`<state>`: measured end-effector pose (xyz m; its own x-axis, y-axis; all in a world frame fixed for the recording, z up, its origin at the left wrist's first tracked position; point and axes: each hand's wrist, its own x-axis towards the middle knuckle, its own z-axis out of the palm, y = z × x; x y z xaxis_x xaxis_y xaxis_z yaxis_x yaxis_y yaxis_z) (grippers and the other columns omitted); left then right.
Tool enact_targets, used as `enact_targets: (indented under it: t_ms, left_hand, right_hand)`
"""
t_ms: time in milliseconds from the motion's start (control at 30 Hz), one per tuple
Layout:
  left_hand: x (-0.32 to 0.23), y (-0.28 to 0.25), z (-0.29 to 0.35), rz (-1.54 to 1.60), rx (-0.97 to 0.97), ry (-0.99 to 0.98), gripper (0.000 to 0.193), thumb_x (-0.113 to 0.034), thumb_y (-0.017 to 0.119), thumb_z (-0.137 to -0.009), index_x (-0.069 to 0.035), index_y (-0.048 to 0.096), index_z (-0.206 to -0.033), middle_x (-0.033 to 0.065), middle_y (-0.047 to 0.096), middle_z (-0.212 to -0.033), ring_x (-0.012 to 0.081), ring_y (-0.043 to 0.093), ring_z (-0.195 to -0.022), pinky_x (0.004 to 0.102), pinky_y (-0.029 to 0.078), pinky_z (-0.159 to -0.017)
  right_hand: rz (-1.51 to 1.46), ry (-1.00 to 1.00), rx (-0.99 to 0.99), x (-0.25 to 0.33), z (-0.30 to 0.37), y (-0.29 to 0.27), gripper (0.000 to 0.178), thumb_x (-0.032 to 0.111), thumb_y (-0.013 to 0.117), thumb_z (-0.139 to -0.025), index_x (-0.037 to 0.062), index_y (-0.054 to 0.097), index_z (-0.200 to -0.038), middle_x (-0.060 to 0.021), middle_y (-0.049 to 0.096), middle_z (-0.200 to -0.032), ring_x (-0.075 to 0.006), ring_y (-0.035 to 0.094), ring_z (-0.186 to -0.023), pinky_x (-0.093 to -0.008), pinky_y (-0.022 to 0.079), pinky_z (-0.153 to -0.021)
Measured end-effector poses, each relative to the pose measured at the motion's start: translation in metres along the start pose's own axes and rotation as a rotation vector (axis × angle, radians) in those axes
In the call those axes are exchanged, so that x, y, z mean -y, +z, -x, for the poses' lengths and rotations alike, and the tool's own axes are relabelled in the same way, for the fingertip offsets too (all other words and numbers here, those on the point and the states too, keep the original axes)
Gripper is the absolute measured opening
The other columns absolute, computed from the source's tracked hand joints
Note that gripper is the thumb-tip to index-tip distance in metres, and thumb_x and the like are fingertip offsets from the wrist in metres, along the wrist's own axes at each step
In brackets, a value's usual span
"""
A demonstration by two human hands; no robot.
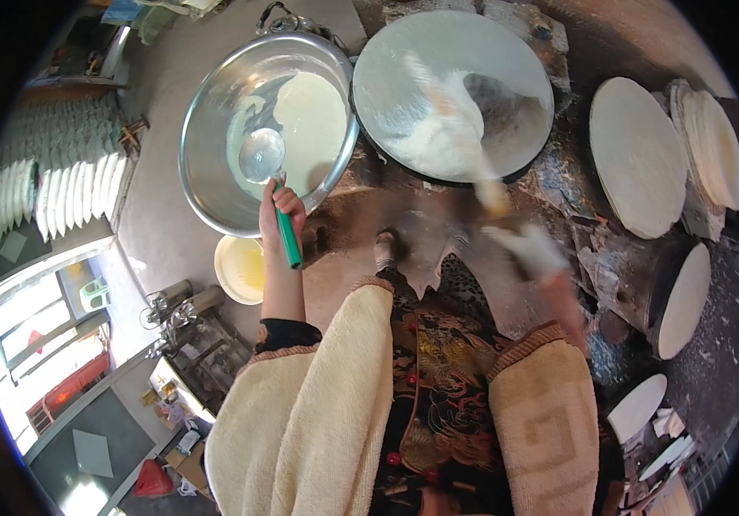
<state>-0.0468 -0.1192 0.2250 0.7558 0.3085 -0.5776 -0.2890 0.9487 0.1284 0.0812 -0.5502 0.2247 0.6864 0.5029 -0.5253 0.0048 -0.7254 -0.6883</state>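
Note:
My left hand [283,211] is closed round the green handle of a metal ladle [262,155]. The ladle's round bowl is over a large steel basin [202,103] of pale batter [311,120]. My right hand [524,249], in a white glove, is smeared by motion at the near right of a round griddle [515,64]. It grips a wooden-handled spreader [490,193], also blurred, that reaches over the griddle. White batter [442,142] covers much of the griddle's surface, and a bare greyish patch shows at its right. The spreader's far end is too blurred to make out.
A cream bucket [230,271] with yellowish contents stands below the basin. Farther right are another round griddle top [636,159], a stack of thin flatbreads [713,150] and a further disc [683,301]. Pale folded sheets [60,189] lie in rows at left. Metal machinery [193,310] stands lower left.

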Motion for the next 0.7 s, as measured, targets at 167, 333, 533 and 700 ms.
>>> enact_targets:
  t_ms: [167,333,533,700]
  left_hand:
    - [-0.003,0.021,-0.009,-0.131,-0.049,-0.048,0.020,-0.019,0.047,-0.094,-0.007,0.045,-0.077,-0.0026,0.039,-0.054,0.0082,0.041,-0.045,0.0207,0.039,-0.040]
    - [-0.031,0.021,-0.003,-0.140,0.040,-0.167,0.022,-0.020,0.046,-0.095,-0.009,0.042,-0.076,-0.0033,0.038,-0.054,0.0079,0.039,-0.045,0.0211,0.036,-0.039]
    - [-0.046,0.019,-0.001,-0.172,0.098,-0.113,0.018,-0.020,0.043,-0.096,-0.008,0.043,-0.083,-0.0033,0.038,-0.056,0.0069,0.038,-0.043,0.0206,0.033,-0.037]
    - [-0.041,0.028,-0.002,-0.210,0.165,-0.159,0.018,-0.021,0.042,-0.096,-0.009,0.044,-0.083,-0.0030,0.037,-0.054,0.0071,0.037,-0.042,0.0206,0.032,-0.036]
  right_hand:
    - [-0.108,0.107,-0.162,0.109,-0.055,0.130,0.042,0.034,0.046,-0.089,0.0011,0.052,-0.115,-0.0251,0.061,-0.094,-0.0395,0.060,-0.088,-0.0445,0.047,-0.078]
    - [0.222,0.250,-0.410,0.098,-0.027,0.123,0.034,0.027,0.040,-0.091,0.0044,0.047,-0.115,-0.0214,0.064,-0.080,-0.0380,0.063,-0.076,-0.0460,0.051,-0.071]
    - [0.309,0.332,-0.572,0.064,-0.013,0.086,0.030,0.028,0.041,-0.091,0.0034,0.049,-0.107,-0.0224,0.063,-0.083,-0.0377,0.063,-0.080,-0.0473,0.049,-0.070]
    - [-0.157,0.261,-0.472,0.090,-0.059,0.073,0.040,0.035,0.041,-0.090,-0.0001,0.054,-0.105,-0.0278,0.061,-0.089,-0.0421,0.060,-0.085,-0.0467,0.047,-0.079]
